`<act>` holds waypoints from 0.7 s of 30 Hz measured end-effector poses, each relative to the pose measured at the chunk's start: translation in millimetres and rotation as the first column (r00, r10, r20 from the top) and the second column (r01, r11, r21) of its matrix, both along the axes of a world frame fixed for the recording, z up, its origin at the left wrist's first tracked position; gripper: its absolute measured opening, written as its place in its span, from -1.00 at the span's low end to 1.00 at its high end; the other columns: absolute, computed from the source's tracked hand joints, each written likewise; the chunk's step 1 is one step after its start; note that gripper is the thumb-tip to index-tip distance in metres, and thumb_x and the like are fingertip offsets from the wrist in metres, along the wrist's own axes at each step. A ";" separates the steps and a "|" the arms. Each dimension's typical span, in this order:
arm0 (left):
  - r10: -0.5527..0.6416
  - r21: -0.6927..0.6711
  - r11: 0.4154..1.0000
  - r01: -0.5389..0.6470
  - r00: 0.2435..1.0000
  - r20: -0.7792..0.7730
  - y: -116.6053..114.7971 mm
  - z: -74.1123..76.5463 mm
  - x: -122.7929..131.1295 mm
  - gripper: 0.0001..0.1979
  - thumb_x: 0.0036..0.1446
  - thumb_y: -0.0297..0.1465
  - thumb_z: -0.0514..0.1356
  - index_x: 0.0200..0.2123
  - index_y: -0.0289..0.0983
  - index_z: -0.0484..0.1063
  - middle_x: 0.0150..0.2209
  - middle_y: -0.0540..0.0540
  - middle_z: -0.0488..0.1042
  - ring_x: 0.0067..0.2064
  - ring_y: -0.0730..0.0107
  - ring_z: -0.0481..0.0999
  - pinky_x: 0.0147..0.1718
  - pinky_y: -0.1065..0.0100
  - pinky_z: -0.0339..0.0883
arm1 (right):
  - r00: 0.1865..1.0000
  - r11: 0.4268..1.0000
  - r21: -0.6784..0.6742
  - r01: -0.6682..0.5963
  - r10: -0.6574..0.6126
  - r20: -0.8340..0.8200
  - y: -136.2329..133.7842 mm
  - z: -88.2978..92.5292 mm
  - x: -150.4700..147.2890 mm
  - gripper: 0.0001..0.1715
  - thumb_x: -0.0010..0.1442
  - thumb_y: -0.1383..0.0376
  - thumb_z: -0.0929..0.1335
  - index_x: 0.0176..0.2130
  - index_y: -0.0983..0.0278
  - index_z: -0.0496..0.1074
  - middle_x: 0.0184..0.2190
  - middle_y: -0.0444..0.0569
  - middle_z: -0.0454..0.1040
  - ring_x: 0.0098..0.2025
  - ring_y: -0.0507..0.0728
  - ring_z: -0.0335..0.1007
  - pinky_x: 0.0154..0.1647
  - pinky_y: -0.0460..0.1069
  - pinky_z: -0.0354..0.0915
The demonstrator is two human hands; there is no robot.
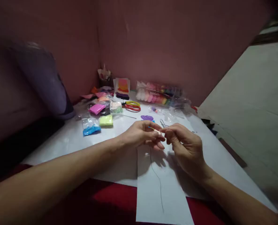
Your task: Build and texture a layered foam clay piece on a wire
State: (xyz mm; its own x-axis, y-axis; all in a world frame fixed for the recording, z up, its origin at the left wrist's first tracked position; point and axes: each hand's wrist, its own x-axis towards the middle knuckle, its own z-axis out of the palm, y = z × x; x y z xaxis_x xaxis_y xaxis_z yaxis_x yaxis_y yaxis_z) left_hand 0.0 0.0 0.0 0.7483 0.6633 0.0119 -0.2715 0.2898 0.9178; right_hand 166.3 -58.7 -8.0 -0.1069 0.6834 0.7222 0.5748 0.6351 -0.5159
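Note:
My left hand (148, 134) holds a small pale pink-white lump (158, 133), which looks like modelling clay, between thumb and fingers. Right beside it, the thumb and index finger of my right hand (182, 139) are pinched together at the lump's edge; what they grip, if anything, is too small to make out. Both hands hover over a white paper sheet (148, 187) with a thin curved dark line (159, 179) on it. Just beyond the hands lies a bumpy purple piece (147, 117), with a bit of blue near it, and a silvery tool handle (162, 123).
Left on the white tabletop (68, 140) lie bags of blue (91, 128), yellow-green (106, 120) and magenta clay (97, 108). Yellow-and-red-handled scissors (133, 106) lie behind. Farther back are a striped picture (123, 89) and plastic packs of many colours (157, 93) by the wall.

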 end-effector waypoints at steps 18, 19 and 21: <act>-0.074 -0.001 0.997 0.074 0.997 0.025 2.3 -2.4 0.4 -0.89 0.12 -0.60 0.16 -0.25 -0.41 0.36 -0.45 -0.12 0.50 -0.45 0.33 0.59 -0.43 0.34 0.44 | 0.999 1.000 0.009 0.026 -0.025 -0.047 -2.7 -0.1 -4.6 -0.89 0.21 0.42 0.38 -0.33 0.26 0.52 -0.43 -0.13 0.43 -0.43 -0.01 0.35 -0.42 -0.08 0.26; -0.073 0.000 0.997 0.073 0.997 0.028 2.3 -2.2 0.5 -0.90 0.12 -0.60 0.16 -0.25 -0.41 0.36 -0.47 -0.11 0.50 -0.46 0.33 0.59 -0.43 0.35 0.44 | 0.999 1.000 0.003 0.012 -0.011 -0.033 -2.6 -0.1 -4.4 -0.88 0.22 0.42 0.37 -0.30 0.26 0.54 -0.41 -0.12 0.43 -0.42 -0.01 0.36 -0.42 -0.08 0.26; -0.066 -0.003 0.998 0.066 0.997 0.034 2.2 -1.9 0.5 -0.90 0.12 -0.59 0.16 -0.24 -0.41 0.36 -0.50 -0.11 0.49 -0.46 0.33 0.59 -0.43 0.36 0.44 | 1.000 1.000 -0.012 -0.010 0.009 -0.007 -2.3 0.0 -4.0 -0.85 0.23 0.42 0.37 -0.24 0.25 0.56 -0.38 -0.10 0.44 -0.39 0.00 0.37 -0.41 -0.08 0.27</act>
